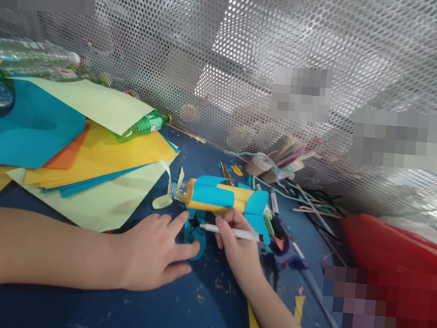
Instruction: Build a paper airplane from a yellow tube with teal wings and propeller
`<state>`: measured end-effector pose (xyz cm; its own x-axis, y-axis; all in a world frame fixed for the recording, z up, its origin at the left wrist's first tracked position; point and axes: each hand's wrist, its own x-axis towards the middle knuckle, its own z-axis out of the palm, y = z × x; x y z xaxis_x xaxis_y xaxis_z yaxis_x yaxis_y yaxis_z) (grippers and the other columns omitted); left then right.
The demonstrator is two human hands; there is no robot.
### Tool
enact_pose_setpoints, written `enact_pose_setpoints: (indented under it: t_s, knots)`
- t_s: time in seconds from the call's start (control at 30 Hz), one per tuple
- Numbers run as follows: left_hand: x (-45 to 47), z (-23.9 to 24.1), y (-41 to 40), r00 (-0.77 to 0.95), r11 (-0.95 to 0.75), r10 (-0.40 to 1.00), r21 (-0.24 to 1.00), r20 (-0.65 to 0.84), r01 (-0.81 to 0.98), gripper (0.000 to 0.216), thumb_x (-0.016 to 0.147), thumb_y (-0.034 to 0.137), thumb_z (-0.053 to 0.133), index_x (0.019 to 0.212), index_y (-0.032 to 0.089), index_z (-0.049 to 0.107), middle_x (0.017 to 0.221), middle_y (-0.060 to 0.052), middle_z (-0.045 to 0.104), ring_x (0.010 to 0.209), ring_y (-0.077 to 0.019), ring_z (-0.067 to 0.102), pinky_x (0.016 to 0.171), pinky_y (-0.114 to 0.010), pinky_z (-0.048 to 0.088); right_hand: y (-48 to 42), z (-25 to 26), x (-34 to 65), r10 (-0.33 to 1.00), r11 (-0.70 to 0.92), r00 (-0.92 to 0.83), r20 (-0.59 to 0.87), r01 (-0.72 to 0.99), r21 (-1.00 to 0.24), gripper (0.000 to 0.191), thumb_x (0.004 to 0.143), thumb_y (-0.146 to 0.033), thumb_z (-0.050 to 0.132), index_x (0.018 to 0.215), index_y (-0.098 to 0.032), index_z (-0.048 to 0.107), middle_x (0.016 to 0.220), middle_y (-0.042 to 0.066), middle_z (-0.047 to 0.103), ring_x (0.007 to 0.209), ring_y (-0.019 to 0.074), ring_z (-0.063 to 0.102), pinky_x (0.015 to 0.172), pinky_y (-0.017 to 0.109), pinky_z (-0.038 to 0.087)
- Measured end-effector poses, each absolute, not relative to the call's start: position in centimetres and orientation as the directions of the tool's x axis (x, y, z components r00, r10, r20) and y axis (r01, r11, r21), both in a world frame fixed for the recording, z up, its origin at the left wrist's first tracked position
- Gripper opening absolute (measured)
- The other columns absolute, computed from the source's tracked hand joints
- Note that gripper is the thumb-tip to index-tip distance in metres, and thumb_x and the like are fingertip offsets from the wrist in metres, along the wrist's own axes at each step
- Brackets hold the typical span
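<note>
My right hand grips a white marker, its tip on a black star drawn on a small blue paper piece. My left hand lies with fingers spread, its fingertips on the left part of that blue piece. Just beyond both hands, a plastic bottle lies on its side, its neck to the left. Blue and yellow paper wraps its body, and blue paper flaps stand out near its base. A pale green paper strip is by its neck.
Coloured paper sheets are piled at the left, with a green bottle and clear bottles behind. A purple glue gun lies right of my right hand. Perforated metal mesh rises behind the blue table. Red material is at the right.
</note>
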<state>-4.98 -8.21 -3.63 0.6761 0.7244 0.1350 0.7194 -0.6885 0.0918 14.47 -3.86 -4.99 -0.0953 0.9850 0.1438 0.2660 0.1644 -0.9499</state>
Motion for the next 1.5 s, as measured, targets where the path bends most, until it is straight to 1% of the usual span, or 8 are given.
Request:
enact_pose_setpoints:
  t_s: [0.1,0.2,0.27,0.43,0.6,0.8,1.0,1.5]
  knots:
    - [-5.00,-3.72,-8.23,0.677,-0.691,0.722,0.090,0.145,0.717,0.037,0.092,0.045,0.038,0.123,0.031,0.053,0.134,-0.019,0.043,0.088,-0.0295,0.061,0.071,-0.045,0.049,-4.03,-4.71,14.31,0.986,0.166,-0.051,0.159,0.231,-0.959,0.028,0.080,-0.032,0.055,0.061,-0.023,0.036,0.038,-0.009,0.040,0.036,0.0084,0.034,0.040,0.021,0.028]
    - [-4.99,-3.72,-8.22,0.679,-0.691,0.722,0.081,0.134,0.719,0.037,0.092,0.045,0.038,0.123,0.031,0.053,0.134,-0.020,0.043,0.088,-0.0300,0.061,0.070,-0.046,0.049,-4.19,-4.48,14.23,0.991,0.132,-0.009,0.132,0.167,-0.977,0.025,0.086,-0.037,0.045,0.065,-0.023,0.039,0.039,-0.007,0.044,0.036,0.0098,0.037,0.038,0.021,0.029]
    - [-4.97,-3.66,-8.21,0.681,-0.692,0.721,0.077,0.126,0.718,0.037,0.092,0.045,0.038,0.123,0.031,0.052,0.134,-0.021,0.043,0.088,-0.0306,0.061,0.069,-0.046,0.049,-4.26,-4.44,14.25,0.994,0.105,-0.006,0.106,0.163,-0.981,0.026,0.088,-0.039,0.039,0.068,-0.023,0.043,0.038,-0.008,0.042,0.034,0.0102,0.035,0.036,0.022,0.027]
    - [-4.90,-3.62,-8.24,0.677,-0.689,0.724,0.084,0.132,0.720,0.037,0.092,0.045,0.038,0.122,0.031,0.053,0.134,-0.019,0.043,0.086,-0.0290,0.061,0.070,-0.045,0.049,-4.26,-4.52,14.42,0.987,0.163,-0.042,0.158,0.286,-0.944,0.025,0.081,-0.039,0.057,0.066,-0.022,0.045,0.046,-0.008,0.039,0.042,0.0093,0.034,0.042,0.022,0.028]
    - [-4.92,-3.75,-8.26,0.669,-0.682,0.730,0.083,0.138,0.727,0.037,0.090,0.046,0.041,0.123,0.031,0.052,0.134,-0.017,0.043,0.087,-0.0282,0.060,0.072,-0.046,0.049,-4.10,-4.73,14.50,0.985,0.169,-0.029,0.168,0.311,-0.935,0.029,0.083,-0.042,0.054,0.065,-0.022,0.044,0.055,-0.006,0.037,0.048,0.0105,0.034,0.046,0.023,0.029]
    - [-4.97,-3.70,-8.19,0.679,-0.690,0.723,0.083,0.126,0.719,0.038,0.091,0.045,0.041,0.124,0.031,0.052,0.134,-0.018,0.043,0.087,-0.0289,0.061,0.071,-0.045,0.049,-3.83,-5.10,14.45,0.978,0.186,0.015,0.206,0.369,-0.911,0.034,0.080,-0.037,0.060,0.057,-0.022,0.039,0.048,-0.007,0.041,0.046,0.0100,0.036,0.048,0.023,0.030]
    - [-4.98,-3.56,-8.25,0.681,-0.688,0.725,0.073,0.103,0.722,0.038,0.091,0.045,0.039,0.125,0.032,0.050,0.134,-0.020,0.042,0.090,-0.0310,0.061,0.069,-0.046,0.051,-3.77,-5.20,14.55,0.986,0.149,0.013,0.166,0.373,-0.916,0.031,0.080,-0.034,0.059,0.058,-0.022,0.040,0.046,-0.007,0.043,0.044,0.0102,0.037,0.046,0.023,0.030]
    - [-5.02,-3.77,-8.14,0.683,-0.690,0.723,0.066,0.107,0.720,0.038,0.092,0.045,0.038,0.125,0.031,0.050,0.134,-0.021,0.042,0.089,-0.0312,0.062,0.068,-0.047,0.051,-3.65,-4.88,14.39,0.986,0.149,0.003,0.165,0.407,-0.901,0.031,0.079,-0.034,0.058,0.057,-0.022,0.039,0.044,-0.007,0.043,0.044,0.0105,0.039,0.047,0.023,0.031]
